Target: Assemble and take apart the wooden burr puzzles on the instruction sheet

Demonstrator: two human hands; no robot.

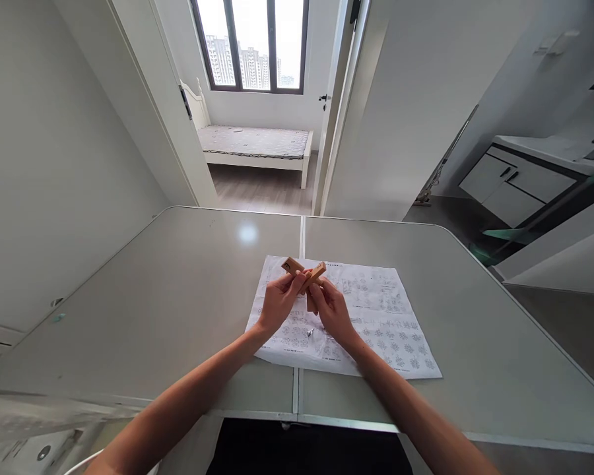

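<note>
Both my hands meet above a printed instruction sheet (376,310) lying on a grey folding table (153,297). My left hand (276,303) pinches a notched wooden puzzle bar (292,266) that points up and to the left. My right hand (330,309) grips a second wooden bar (317,272) that crosses the first, tilted up to the right. The two bars touch where they cross, between my fingertips. A third short wooden part seems to hang below the crossing, partly hidden by my fingers. A small shiny object (310,332) lies on the sheet under my wrists.
The table's centre seam (301,237) runs away from me. Beyond the table an open doorway shows a bed (255,146) under a window (252,43). A white door (334,99) stands ajar. A washbasin cabinet (519,181) is at the right. A wall is at the left.
</note>
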